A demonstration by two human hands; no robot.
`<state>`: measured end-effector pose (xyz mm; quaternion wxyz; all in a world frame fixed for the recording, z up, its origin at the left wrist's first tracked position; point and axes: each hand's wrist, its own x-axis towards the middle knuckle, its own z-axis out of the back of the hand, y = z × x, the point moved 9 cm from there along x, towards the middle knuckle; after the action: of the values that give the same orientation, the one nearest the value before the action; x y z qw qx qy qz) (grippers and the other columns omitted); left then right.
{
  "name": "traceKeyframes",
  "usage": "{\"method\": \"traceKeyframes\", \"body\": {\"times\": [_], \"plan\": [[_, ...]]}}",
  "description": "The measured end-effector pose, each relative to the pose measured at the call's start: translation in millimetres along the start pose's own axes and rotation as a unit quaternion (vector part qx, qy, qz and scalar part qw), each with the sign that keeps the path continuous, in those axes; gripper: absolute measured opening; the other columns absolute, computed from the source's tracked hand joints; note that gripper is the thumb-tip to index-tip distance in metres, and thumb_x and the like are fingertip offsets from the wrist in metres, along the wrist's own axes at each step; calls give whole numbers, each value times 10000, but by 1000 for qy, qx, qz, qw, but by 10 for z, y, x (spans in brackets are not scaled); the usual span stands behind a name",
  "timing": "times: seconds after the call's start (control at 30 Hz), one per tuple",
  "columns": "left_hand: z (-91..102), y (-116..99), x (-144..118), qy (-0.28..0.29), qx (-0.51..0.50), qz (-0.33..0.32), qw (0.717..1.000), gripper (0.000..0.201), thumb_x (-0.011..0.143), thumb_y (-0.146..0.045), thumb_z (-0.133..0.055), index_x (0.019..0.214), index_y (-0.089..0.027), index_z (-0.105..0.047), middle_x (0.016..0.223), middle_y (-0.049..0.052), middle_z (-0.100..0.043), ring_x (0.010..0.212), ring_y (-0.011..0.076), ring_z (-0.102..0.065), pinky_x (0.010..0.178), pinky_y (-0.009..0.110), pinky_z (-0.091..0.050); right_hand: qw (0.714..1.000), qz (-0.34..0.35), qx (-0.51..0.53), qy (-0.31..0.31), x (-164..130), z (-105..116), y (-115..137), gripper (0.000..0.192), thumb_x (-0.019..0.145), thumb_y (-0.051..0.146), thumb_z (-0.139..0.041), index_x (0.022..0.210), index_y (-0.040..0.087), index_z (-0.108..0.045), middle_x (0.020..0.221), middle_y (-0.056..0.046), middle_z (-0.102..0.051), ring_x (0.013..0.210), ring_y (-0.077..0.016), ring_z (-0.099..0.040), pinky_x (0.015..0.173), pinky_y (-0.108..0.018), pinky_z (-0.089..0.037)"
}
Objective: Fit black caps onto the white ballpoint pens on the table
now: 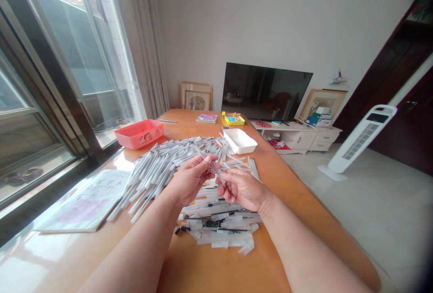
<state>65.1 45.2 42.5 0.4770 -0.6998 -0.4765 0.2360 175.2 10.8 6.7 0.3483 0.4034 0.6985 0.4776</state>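
Between my two hands is a slim, clear-and-grey pen (217, 173), slanting down to the right. My left hand (196, 176) grips its upper part between thumb and fingers. At the lower end, the thumb and fingers of my right hand (241, 188) pinch it. A large heap of similar pens (158, 162) spreads over the table behind and to the left of my hands. Under and in front of them lie translucent plastic sleeves (226, 239) with some dark pen parts among them. Small black caps (182, 229) sit at the left edge of these sleeves.
The wooden table (270, 257) carries a red plastic basket (139, 134), a white tray (240, 141), a yellow box (232, 118) and a booklet (206, 118) toward the back. A notebook (84, 203) lies at left by the window. A tower fan (361, 139) stands right.
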Motion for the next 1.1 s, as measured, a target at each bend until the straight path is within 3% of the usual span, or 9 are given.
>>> {"method": "traceKeyframes", "body": {"times": [0.17, 0.37, 0.53, 0.6, 0.77, 0.93, 1.03, 1.1], "plan": [[9, -23, 1, -3, 17, -2, 1000, 297, 862, -420, -743, 960, -145, -688, 904, 83, -725, 625, 134, -630, 650, 291, -496, 999, 10, -39, 26, -22, -64, 25, 331, 926, 495, -646, 963, 167, -626, 723, -35, -697, 488, -79, -527, 429, -185, -314], [82, -1, 29, -64, 44, -12, 997, 349, 800, -458, -788, 803, -133, -661, 748, 57, -692, 592, 122, -608, 637, 270, -495, 974, 74, -215, -25, -27, -101, 143, 356, 966, 537, -558, 903, 189, -600, 704, -7, -671, 515, -90, -532, 451, -193, -357], [549, -192, 22, -215, 19, -77, 973, 400, 722, -460, -852, 739, -146, -604, 653, 8, -638, 526, 74, -539, 565, 207, -457, 909, 143, -370, -130, -128, -55, 295, 281, 975, 423, -536, 805, 203, -578, 704, 2, -659, 595, -128, -596, 559, -240, -437], [673, -245, 17, -241, -3, -88, 966, 384, 724, -434, -857, 759, -147, -605, 634, -8, -618, 513, 69, -537, 552, 196, -460, 888, 165, -397, -163, -144, 9, 329, 259, 967, 411, -540, 819, 207, -601, 698, 4, -657, 616, -142, -596, 569, -251, -431], [608, -217, 33, -216, -24, -71, 974, 332, 779, -403, -824, 824, -135, -634, 715, 34, -665, 550, 75, -571, 576, 193, -498, 862, 164, -433, -204, -51, 261, 286, 253, 922, 438, -595, 871, 206, -681, 674, 8, -645, 628, -161, -576, 600, -277, -430], [520, -163, 21, -201, -22, -53, 978, 329, 795, -411, -812, 826, -136, -634, 777, 54, -687, 588, 82, -594, 624, 210, -516, 866, 160, -420, -221, -13, 387, 267, 360, 911, 521, -602, 1034, 209, -732, 688, -10, -659, 664, -194, -598, 628, -305, -448], [438, -86, 22, -176, -5, -25, 984, 347, 796, -454, -802, 853, -144, -656, 840, 59, -699, 619, 85, -592, 638, 221, -496, 872, 182, -391, -232, -64, 359, 351, 385, 928, 567, -573, 970, 219, -735, 682, -20, -650, 661, -201, -576, 627, -319, -443], [343, -13, 26, -146, 12, -11, 989, 353, 803, -486, -786, 874, -156, -682, 907, 57, -704, 667, 90, -594, 661, 227, -478, 893, 183, -349, -219, -77, 306, 375, 401, 931, 598, -565, 958, 232, -727, 739, -31, -668, 685, -204, -579, 638, -326, -449]]}}
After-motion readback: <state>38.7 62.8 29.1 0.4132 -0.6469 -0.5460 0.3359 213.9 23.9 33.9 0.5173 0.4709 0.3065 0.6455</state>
